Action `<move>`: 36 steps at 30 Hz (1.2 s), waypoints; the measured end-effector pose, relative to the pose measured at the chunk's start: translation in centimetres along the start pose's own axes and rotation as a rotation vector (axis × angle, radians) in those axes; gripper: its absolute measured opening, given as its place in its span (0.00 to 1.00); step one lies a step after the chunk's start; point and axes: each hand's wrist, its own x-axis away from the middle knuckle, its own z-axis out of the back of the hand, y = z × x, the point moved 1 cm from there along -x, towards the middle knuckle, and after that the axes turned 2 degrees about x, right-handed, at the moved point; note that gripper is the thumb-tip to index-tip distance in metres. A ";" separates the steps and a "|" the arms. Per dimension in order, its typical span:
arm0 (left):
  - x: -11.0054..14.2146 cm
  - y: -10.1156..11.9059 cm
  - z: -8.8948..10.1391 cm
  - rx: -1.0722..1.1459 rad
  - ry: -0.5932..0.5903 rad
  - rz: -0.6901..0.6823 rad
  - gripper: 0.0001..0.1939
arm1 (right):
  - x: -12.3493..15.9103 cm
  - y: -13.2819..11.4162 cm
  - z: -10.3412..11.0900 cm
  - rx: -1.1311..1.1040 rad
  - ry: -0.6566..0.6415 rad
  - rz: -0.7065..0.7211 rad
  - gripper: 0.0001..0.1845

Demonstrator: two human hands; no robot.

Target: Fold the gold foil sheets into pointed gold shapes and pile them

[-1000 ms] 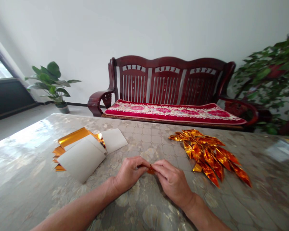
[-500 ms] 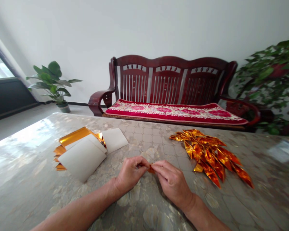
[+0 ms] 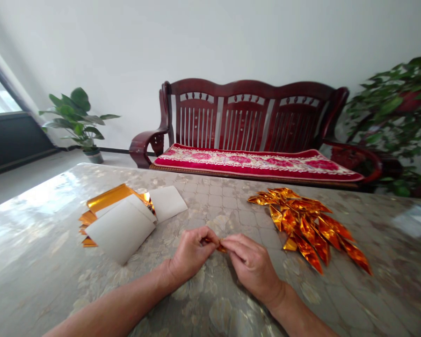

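Observation:
Between my two hands, over the middle of the table, is a small folded piece of gold foil paper (image 3: 221,247). My left hand (image 3: 193,250) pinches its left end with thumb and forefinger. The fingers of my right hand (image 3: 251,262) close on its right end. Most of the piece is hidden behind my fingers. To the right lies a heap of pointed, folded gold foil paper shapes (image 3: 307,224). On the left, a loose stack of foil paper sheets (image 3: 121,229) shows white backs and some gold faces.
The table (image 3: 210,299) has a shiny, patterned cover. A clear plastic packet (image 3: 414,220) lies near its right edge. Behind stands a dark red wooden bench (image 3: 243,112) with a red floral cushion. Potted plants (image 3: 79,121) flank the bench.
Both hands stay nearly in place, still pinching the foil paper, with slight finger movement. The whole view has shifted very slightly.

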 end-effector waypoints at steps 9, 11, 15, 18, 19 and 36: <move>-0.2 0.0 0.0 -0.075 0.048 0.010 0.07 | 0.2 0.3 -0.4 0.069 0.030 -0.086 0.21; -0.1 0.0 -0.1 -0.067 0.045 0.029 0.06 | 0.2 0.4 -0.5 0.077 0.027 -0.104 0.22; 0.1 0.1 -0.4 -0.020 0.044 0.049 0.04 | 0.3 0.5 -0.7 0.078 0.046 -0.142 0.21; 0.1 0.1 -0.6 0.022 0.049 0.039 0.04 | 0.4 0.6 -0.8 0.061 0.068 -0.162 0.21; 0.1 0.1 -0.6 0.028 0.051 0.033 0.04 | 0.4 0.7 -0.8 0.056 0.075 -0.168 0.21; 0.4 0.1 -0.8 0.105 0.091 -0.014 0.09 | 0.0 0.2 -1.4 0.003 0.171 -0.179 0.14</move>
